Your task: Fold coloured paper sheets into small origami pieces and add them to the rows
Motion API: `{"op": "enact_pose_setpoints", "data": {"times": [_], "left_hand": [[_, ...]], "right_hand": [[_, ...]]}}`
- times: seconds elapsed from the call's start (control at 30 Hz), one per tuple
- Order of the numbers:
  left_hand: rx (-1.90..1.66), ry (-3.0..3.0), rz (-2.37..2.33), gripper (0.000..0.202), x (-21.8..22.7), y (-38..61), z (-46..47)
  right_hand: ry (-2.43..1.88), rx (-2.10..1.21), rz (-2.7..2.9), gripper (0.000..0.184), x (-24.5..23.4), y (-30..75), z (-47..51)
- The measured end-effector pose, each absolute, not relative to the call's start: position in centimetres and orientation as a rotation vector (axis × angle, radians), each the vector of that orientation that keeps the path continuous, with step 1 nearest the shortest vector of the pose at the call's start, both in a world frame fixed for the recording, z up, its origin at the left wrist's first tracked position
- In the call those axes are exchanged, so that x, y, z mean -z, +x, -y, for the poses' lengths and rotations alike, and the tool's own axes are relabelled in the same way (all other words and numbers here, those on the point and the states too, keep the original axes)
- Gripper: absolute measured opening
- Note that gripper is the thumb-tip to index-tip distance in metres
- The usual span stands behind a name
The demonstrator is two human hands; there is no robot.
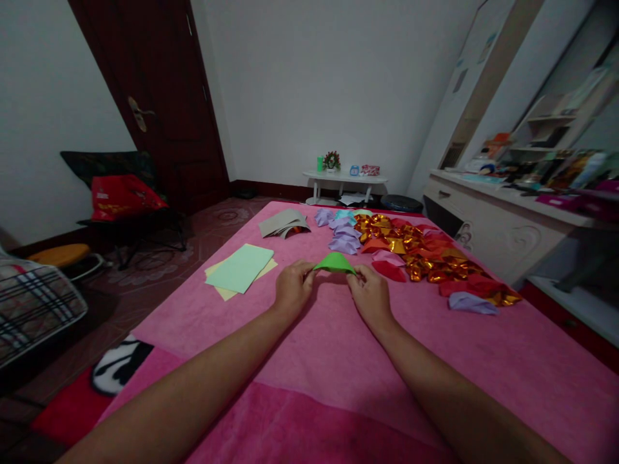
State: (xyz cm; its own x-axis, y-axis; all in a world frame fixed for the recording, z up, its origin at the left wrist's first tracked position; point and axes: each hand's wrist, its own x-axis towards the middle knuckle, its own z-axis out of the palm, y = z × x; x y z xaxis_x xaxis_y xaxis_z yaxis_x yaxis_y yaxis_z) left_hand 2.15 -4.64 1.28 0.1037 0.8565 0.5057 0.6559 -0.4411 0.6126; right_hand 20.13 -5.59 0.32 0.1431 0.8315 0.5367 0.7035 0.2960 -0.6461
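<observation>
A curved piece of green paper (334, 261) spans the gap between my two hands, arched upward in the middle. My left hand (293, 285) pinches its left end, and my right hand (371, 293) pinches the right end. Left of my hands, light green paper sheets (240, 267) lie over yellow paper (225, 291). Farther back is a fanned stack of grey paper (283, 222). To the right spread many folded paper pieces: shiny gold ones (423, 265), lilac ones (344, 240), and a red one (389, 270) close to my right hand.
Everything lies on a pink cloth-covered surface (309, 361). At the far wall stands a low white table (344, 176) with a small plant. A dresser (507, 219) crowded with items borders the right. A folding chair with a red bag (126, 196) stands left, near a dark door (155, 84).
</observation>
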Motion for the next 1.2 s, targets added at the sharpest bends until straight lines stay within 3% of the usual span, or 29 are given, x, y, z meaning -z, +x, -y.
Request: {"op": "enact_pose_setpoints", "data": {"times": [0.13,0.2,0.37,0.57,0.8,1.0,1.2], "left_hand": [[-1.234,2.195,-1.538,0.025,-1.0,1.9,4.3],[-1.244,2.187,-1.560,0.025,-0.8,1.8,4.1],[-1.314,2.201,-1.539,0.021,-0.9,2.1,4.3],[-1.554,2.154,-1.003,0.023,-1.6,2.7,5.4],[-1.413,2.094,-0.991,0.029,-1.5,2.7,5.2],[-1.272,2.163,-0.996,0.035,-1.4,3.0,5.3],[-1.018,2.179,-1.214,0.042,-0.5,3.1,4.4]], "right_hand": [[-1.444,-0.162,1.536,0.032,-0.6,20.1,5.7],[-1.419,-0.215,1.482,0.029,-0.6,20.2,5.8],[-1.242,-0.592,1.300,0.010,-0.4,20.3,5.8],[-1.011,-1.065,1.192,0.019,-0.5,20.8,5.1],[-0.705,-1.536,1.087,0.025,-2.2,22.5,5.7],[-0.617,-1.629,1.049,0.028,-2.6,23.1,6.1],[-0.763,-1.522,1.120,0.027,-2.0,21.6,6.5]]}}
